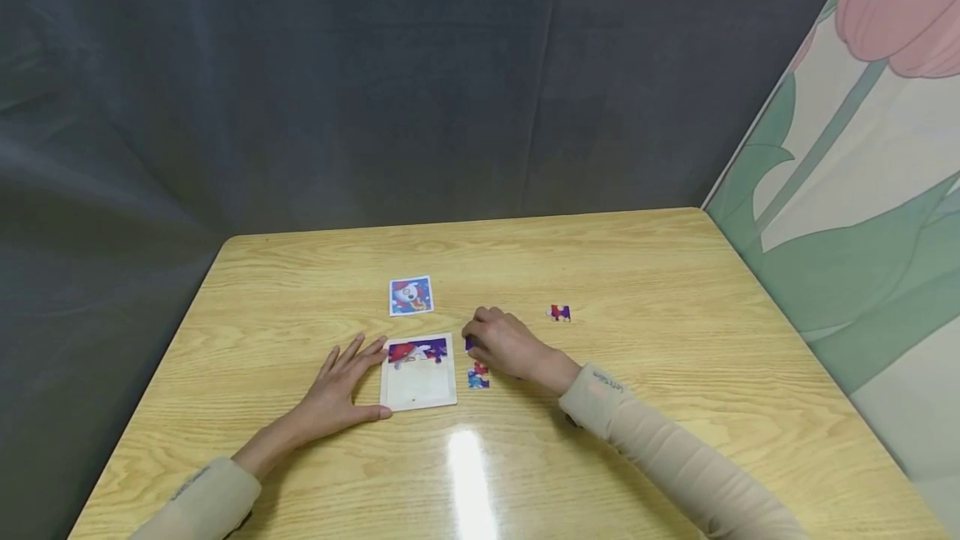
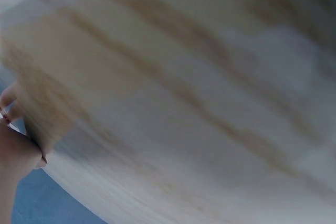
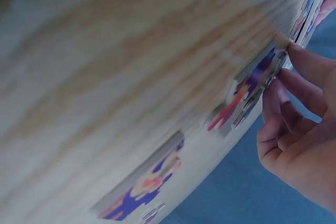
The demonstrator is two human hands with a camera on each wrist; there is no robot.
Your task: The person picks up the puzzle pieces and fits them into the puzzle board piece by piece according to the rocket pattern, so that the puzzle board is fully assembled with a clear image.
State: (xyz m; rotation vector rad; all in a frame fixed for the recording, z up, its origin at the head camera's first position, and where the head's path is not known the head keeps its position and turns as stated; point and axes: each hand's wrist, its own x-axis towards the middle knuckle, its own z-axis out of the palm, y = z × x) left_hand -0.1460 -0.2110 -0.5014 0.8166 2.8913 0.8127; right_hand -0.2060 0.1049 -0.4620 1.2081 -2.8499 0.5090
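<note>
A square white puzzle tray (image 1: 418, 390) lies on the table, its top strip filled with joined red, white and purple pieces (image 1: 423, 351). My left hand (image 1: 341, 386) rests at the tray's left side with fingers spread, fingertips by the upper corner and thumb at the lower one. Just right of the tray, my right hand (image 1: 504, 344) pinches a purple puzzle piece (image 1: 469, 343) between thumb and fingertips, low over the table. The hand hides part of this piece. Right below it lies a red and blue piece (image 1: 478, 377).
A small picture card (image 1: 411, 296) showing a white cartoon figure lies behind the tray. Another red and purple piece (image 1: 559, 313) sits further right. In the right wrist view, a purple and pink piece (image 3: 144, 184) lies near the table edge. A dark curtain (image 1: 390, 90) hangs behind the table (image 1: 637, 273).
</note>
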